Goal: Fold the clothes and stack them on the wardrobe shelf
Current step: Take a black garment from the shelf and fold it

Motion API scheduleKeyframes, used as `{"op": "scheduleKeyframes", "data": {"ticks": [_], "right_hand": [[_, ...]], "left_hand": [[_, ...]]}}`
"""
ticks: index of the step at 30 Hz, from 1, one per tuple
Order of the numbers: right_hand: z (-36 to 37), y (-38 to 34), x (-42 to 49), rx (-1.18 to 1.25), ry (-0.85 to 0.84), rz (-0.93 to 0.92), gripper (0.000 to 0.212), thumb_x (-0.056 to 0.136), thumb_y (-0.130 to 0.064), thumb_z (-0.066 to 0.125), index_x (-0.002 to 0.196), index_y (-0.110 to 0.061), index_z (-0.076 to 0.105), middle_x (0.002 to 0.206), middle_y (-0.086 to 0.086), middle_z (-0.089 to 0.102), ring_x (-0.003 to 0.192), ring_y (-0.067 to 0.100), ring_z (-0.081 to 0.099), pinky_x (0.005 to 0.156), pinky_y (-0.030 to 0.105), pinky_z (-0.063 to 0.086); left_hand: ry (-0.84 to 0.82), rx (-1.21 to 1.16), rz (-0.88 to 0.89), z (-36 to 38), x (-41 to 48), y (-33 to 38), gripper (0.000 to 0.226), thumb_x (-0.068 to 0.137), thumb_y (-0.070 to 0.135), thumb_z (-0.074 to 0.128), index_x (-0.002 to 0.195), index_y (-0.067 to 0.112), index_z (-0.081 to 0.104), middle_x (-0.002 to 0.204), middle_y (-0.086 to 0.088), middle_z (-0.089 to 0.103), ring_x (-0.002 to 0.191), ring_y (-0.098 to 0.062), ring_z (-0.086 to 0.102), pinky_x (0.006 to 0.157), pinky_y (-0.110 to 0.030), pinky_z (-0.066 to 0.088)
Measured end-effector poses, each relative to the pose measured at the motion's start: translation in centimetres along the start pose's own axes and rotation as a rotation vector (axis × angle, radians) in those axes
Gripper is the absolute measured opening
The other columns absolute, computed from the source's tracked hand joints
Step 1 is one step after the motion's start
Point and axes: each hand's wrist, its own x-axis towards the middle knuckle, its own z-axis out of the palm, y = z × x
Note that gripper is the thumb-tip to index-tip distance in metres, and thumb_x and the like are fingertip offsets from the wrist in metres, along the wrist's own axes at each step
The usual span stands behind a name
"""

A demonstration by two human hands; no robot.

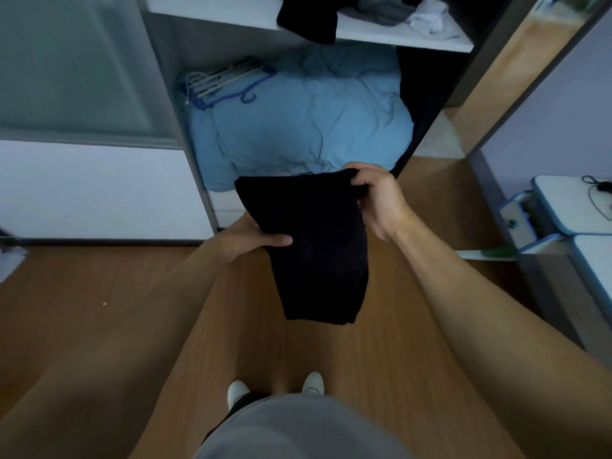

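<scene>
At the far right corner of the black garment [318, 246], the right hand's fingers [359, 180] are curled tight together and pinch the folded edge, with the right hand [377, 200] turned palm-left above it. On the garment's left edge, the left hand's thumb [280, 240] lies flat on top of the cloth. The other fingers of the left hand [245, 241] are tucked underneath and hidden, so how they lie cannot be told. The garment is held in the air between both hands, folded into a long strip whose near end hangs down over the wooden floor [99, 293].

Just beyond the hands stands the open wardrobe. A blue duvet [298, 127] fills its lower compartment, and a bundle of hangers [225, 81] rests on the duvet's far left. Higher up, the wardrobe shelf [397, 38] carries a dark cloth [308, 24] drooping over its front edge, then a grey piece [385, 8] and a white piece [427, 18] to the right, all unfolded.
</scene>
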Motion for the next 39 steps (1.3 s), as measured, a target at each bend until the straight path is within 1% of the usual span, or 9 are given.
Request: {"op": "scheduleKeyframes", "data": {"ticks": [3,7,10,13,16,20,26,30,39], "right_hand": [[0.4,-0.3,0.5,0.021,0.024,-0.028,0.027,0.078,0.008,0.032,0.073,-0.003,0.056,0.071,0.010,0.053,0.067,0.019,0.054,0.063,0.028,0.044],[0.8,-0.4,1.0,0.068,0.085,-0.060,0.031,0.081,0.009,0.035,0.070,-0.004,0.061,0.071,0.009,0.060,0.069,0.018,0.060,0.068,0.029,0.050],[0.9,-0.6,1.4,0.089,0.131,-0.102,0.032,0.084,0.008,0.039,0.081,-0.004,0.068,0.077,0.010,0.067,0.074,0.019,0.066,0.072,0.031,0.055],[-0.1,-0.3,2.4,0.095,0.279,-0.130,0.026,0.093,0.001,0.050,0.106,-0.006,0.070,0.102,0.013,0.074,0.097,0.023,0.071,0.092,0.036,0.057],[-2.3,1.7,3.1,-0.084,0.361,-0.046,0.043,0.094,-0.033,0.066,0.133,-0.018,0.057,0.133,0.006,0.063,0.124,0.019,0.060,0.108,0.039,0.047],[-2.6,7.6,1.6,-0.121,0.073,0.330,0.055,0.088,-0.061,0.062,0.132,-0.028,0.061,0.124,-0.006,0.070,0.117,0.015,0.064,0.102,0.038,0.049],[0.7,11.4,1.2,0.164,-0.038,0.307,0.044,0.086,-0.024,0.076,0.125,-0.006,0.066,0.119,0.012,0.073,0.111,0.026,0.070,0.085,0.030,0.058],[1.4,9.6,1.9,0.218,-0.137,0.217,0.031,0.083,-0.025,0.079,0.112,-0.013,0.076,0.120,0.013,0.072,0.111,0.026,0.069,0.085,0.029,0.057],[2.7,9.8,0.1,0.260,-0.317,0.420,0.060,0.075,-0.040,0.084,0.127,-0.016,0.068,0.128,0.008,0.069,0.116,0.023,0.067,0.084,0.029,0.057]], "left_hand": [[0.007,-0.003,0.000,-0.4,0.4,0.5,0.064,0.071,0.036,0.089,0.122,0.046,0.053,0.103,0.035,0.068,0.095,0.020,0.060,0.075,0.000,0.046],[0.016,-0.291,-0.026,0.0,1.0,-0.1,0.041,0.081,0.026,0.080,0.120,0.024,0.068,0.113,0.003,0.075,0.106,-0.014,0.071,0.088,-0.025,0.055],[0.112,-0.477,-0.021,0.8,0.9,0.6,0.021,0.073,0.003,0.065,0.082,0.018,0.077,0.087,-0.004,0.075,0.083,-0.022,0.072,0.072,-0.030,0.056],[0.187,-0.564,-0.061,1.1,0.6,2.2,0.017,0.062,0.003,0.056,0.055,0.019,0.058,0.066,0.001,0.061,0.062,-0.019,0.059,0.055,-0.025,0.048],[0.271,-0.572,-0.074,1.1,0.0,3.9,0.012,0.066,0.007,0.056,0.060,0.017,0.058,0.067,-0.001,0.061,0.063,-0.019,0.060,0.057,-0.027,0.049],[0.340,-0.628,-0.091,0.2,-0.8,5.5,0.015,0.073,0.014,0.061,0.087,0.008,0.066,0.084,-0.008,0.066,0.081,-0.025,0.065,0.069,-0.034,0.054],[0.499,-0.316,-0.059,-3.4,-1.9,6.0,0.022,0.081,0.028,0.071,0.097,0.012,0.071,0.083,-0.005,0.078,0.078,-0.020,0.076,0.062,-0.027,0.059],[0.510,-0.051,-0.087,-5.7,-2.8,5.1,0.022,0.085,0.037,0.070,0.095,0.018,0.072,0.084,0.001,0.078,0.073,-0.010,0.074,0.057,-0.017,0.055],[0.437,-0.382,-0.164,-6.1,-4.1,5.8,0.054,0.080,0.045,0.077,0.117,0.007,0.069,0.105,-0.012,0.077,0.093,-0.026,0.075,0.072,-0.033,0.061]]}}
